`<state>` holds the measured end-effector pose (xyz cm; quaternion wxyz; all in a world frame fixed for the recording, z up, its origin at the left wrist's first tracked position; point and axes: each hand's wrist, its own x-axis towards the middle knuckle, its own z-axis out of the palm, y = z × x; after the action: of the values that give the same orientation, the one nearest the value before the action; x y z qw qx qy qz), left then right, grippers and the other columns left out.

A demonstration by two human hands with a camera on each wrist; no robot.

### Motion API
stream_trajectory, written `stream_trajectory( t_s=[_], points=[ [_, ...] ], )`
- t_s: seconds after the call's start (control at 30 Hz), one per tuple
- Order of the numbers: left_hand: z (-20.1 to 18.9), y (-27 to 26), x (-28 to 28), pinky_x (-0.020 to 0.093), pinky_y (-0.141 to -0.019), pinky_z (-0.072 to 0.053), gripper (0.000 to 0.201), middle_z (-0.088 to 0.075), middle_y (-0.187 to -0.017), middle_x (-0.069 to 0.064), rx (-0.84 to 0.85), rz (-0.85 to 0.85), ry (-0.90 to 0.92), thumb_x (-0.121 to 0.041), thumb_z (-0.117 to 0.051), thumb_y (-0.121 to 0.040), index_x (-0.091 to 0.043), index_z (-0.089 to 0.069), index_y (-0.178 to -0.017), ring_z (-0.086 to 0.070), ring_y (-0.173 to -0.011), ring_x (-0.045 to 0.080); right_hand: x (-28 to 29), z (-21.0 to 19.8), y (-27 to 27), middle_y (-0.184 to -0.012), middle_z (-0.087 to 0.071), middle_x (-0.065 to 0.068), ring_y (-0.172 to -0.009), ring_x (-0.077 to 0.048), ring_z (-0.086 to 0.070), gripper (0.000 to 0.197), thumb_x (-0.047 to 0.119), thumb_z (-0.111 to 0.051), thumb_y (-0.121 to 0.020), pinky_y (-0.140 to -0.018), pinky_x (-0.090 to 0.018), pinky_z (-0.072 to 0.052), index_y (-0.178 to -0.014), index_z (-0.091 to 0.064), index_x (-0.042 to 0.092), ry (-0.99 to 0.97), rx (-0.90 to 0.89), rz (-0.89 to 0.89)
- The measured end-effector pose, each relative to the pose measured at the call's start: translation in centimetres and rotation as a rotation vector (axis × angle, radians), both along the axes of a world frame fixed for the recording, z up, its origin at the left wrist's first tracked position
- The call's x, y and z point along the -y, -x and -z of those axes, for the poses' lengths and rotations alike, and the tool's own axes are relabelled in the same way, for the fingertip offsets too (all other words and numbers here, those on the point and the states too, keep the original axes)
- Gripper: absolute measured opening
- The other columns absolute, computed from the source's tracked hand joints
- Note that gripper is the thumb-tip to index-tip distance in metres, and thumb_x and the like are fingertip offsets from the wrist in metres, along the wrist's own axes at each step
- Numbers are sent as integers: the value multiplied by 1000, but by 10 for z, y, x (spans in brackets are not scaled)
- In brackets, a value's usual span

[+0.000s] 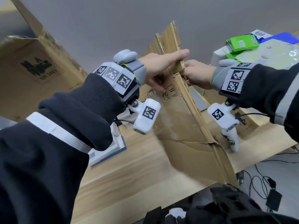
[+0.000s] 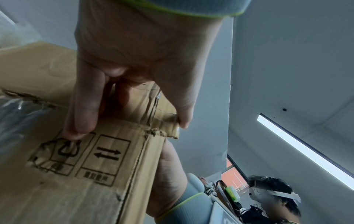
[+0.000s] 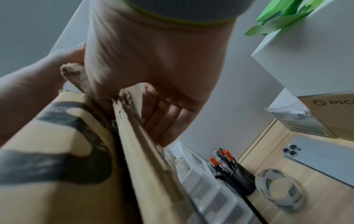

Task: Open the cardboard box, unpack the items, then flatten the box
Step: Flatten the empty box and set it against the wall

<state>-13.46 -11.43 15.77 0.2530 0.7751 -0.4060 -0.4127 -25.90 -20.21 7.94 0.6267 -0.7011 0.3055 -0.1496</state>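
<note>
Cardboard box [image 1: 182,123]: light, stiff, creased w/ torn edges. Left hand [image 1: 159,68] and right hand [image 1: 197,73] both gripped top corner fold; best hold there.

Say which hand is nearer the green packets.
Right. The right hand grips the box edge just below-left of the green packets; the left hand grips farther left.

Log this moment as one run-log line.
stage: flattening | cardboard box: collapsed, upright on wooden table | left hand: grips top edge | right hand: grips same edge | unpacked green packets: far right
</note>
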Motion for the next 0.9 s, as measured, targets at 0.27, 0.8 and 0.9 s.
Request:
stream_trajectory(
  t_s=[0.27,0.8,0.9],
  points=[
    [-15,-3,-2,38,-67,-63,78,-71,-103,25,-7,-25,-97,-77,-63,-74,-13,-65,-119,-75,-78,36,1,-28,7,-97,-67,2,-87,-15,-55,31,34,-45,-84,-76,-30,-45,-97,-72,25,-93,-50,-357],
    [-16,-11,-20,46,-75,-63,90,-67,-68,25,143,-30,-380,-74,-38,-91,14,-58,-92,-73,-69,42,-20,-50,-21,-116,-71,-15,-113,-34,-64,37,30,-69,-86,-103,-48,-49,-114,-68,6,68,-384,-544],
    [-5,-14,-28,46,-75,-62,97,-67,-71,27,175,13,-438,-79,-32,-90,14,-61,-86,-71,-63,39,-30,-40,-29,-96,-74,-12,-89,-26,-70,12,11,-64,-89,-86,-38,-55,-99,-69,6,106,-419,-507]
  ],
)
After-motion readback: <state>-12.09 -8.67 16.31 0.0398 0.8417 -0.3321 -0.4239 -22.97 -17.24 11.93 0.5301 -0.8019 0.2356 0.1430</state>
